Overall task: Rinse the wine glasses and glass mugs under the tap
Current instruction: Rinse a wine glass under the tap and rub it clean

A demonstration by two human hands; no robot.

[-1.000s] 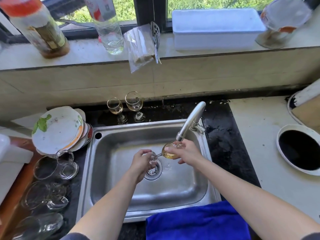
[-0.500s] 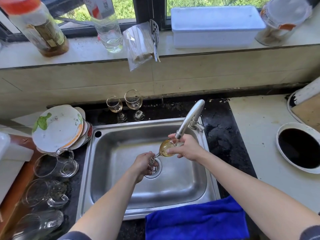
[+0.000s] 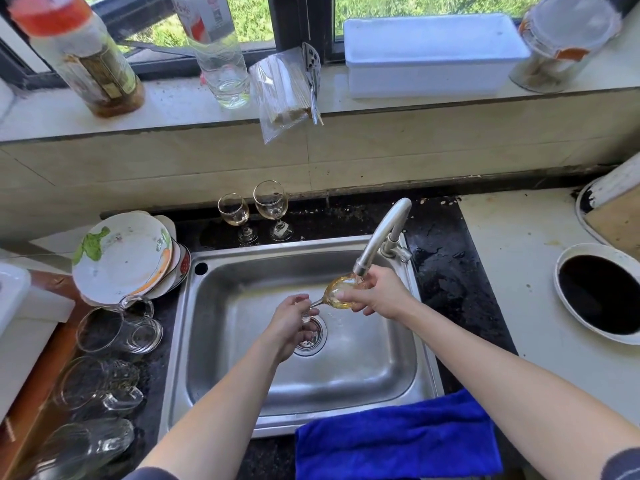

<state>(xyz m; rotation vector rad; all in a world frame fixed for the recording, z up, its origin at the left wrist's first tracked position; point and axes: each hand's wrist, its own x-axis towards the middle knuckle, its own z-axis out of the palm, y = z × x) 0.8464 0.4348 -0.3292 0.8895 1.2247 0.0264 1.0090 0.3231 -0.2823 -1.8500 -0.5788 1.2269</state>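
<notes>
I hold a wine glass (image 3: pixel 337 293) on its side over the steel sink (image 3: pixel 242 382), its bowl right under the spout of the tap (image 3: pixel 379 237). My right hand (image 3: pixel 379 296) grips the amber-tinted bowl. My left hand (image 3: pixel 289 323) holds the foot and stem end above the drain. Two more wine glasses (image 3: pixel 235 213) (image 3: pixel 272 206) stand upright behind the sink. Three glass mugs (image 3: pixel 117 329) (image 3: pixel 98 384) (image 3: pixel 86 445) lie on the dark counter to the left.
Stacked plates (image 3: pixel 121 254) lean at the sink's left corner. A blue cloth (image 3: pixel 398 441) drapes over the front edge. A dark-filled bowl (image 3: pixel 602 294) sits on the right counter. Bottles, a white box (image 3: pixel 429 53) and a jar line the window sill.
The wine glass has risen slightly so its bowl sits directly under the tap spout. Both hands stayed on it, my right hand shifting up toward the spout.
</notes>
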